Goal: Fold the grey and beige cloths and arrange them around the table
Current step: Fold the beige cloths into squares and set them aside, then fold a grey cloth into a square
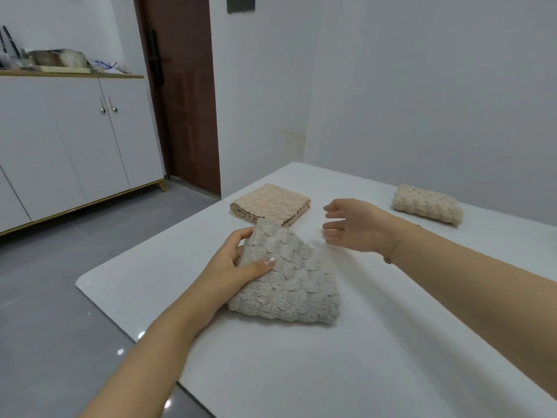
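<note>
Currently, the left hand point(235, 263) grips the grey cloth point(286, 279) at centre frame: the thumb lies on top of the fuzzy pile and the fingers curl round its left edge. That edge is lifted, while the lower right edge of the folded cloth rests on the white table point(376, 357). The right hand point(352, 226) hovers just right of and above the grey cloth, apart from it, fingers loosely extended and slightly spread, holding nothing; a thin bracelet point(391, 251) circles its wrist. A flat-folded beige cloth point(271, 205) lies on the table directly behind the grey cloth, near the table's far left edge; whether the two touch cannot be told. A second beige cloth point(428, 203), rolled or folded into a short bundle, lies at right of frame, well apart from the others. In the upper left stands a white cabinet point(75, 140) with clutter on top, beside a dark brown door point(184, 95).
</note>
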A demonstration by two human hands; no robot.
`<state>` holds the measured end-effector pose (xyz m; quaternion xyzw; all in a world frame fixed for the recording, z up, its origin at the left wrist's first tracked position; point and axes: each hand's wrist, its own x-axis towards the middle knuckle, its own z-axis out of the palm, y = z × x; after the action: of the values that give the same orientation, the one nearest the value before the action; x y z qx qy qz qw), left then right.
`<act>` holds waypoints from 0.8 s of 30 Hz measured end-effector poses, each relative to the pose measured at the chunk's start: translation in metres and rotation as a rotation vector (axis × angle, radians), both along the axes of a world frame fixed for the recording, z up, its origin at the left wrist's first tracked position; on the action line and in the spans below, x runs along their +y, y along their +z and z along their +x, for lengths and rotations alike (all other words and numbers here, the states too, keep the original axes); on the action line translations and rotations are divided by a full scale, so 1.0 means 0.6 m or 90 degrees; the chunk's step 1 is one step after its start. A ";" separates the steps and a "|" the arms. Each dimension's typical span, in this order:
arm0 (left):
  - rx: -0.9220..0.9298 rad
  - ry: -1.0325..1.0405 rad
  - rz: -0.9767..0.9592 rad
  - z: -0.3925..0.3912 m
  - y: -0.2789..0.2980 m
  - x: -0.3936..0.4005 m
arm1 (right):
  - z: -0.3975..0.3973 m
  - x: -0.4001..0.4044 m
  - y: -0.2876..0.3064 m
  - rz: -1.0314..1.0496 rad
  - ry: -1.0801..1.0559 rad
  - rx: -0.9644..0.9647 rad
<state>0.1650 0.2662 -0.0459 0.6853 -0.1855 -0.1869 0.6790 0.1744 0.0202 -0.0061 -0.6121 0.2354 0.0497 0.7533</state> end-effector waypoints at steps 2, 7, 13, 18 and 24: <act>0.050 -0.015 -0.060 -0.018 0.010 -0.011 | -0.059 -0.016 0.000 -0.055 0.035 -0.006; 0.138 -0.128 -0.146 -0.096 0.047 -0.058 | -0.220 -0.037 0.001 -0.120 0.161 -0.068; 0.186 -0.252 -0.015 -0.191 0.055 -0.116 | -0.391 -0.067 0.011 -0.115 0.141 -0.104; 0.174 -0.188 0.131 -0.230 0.026 -0.144 | -0.455 -0.089 -0.028 -0.286 0.080 -0.109; -0.012 -0.120 0.272 -0.249 0.022 -0.143 | -0.464 -0.082 -0.057 -0.294 0.020 -0.098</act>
<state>0.0156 0.1804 -0.0326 0.7946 -0.2115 -0.2779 0.4966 -0.1037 -0.0291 -0.0405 -0.7737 0.1727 -0.0406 0.6082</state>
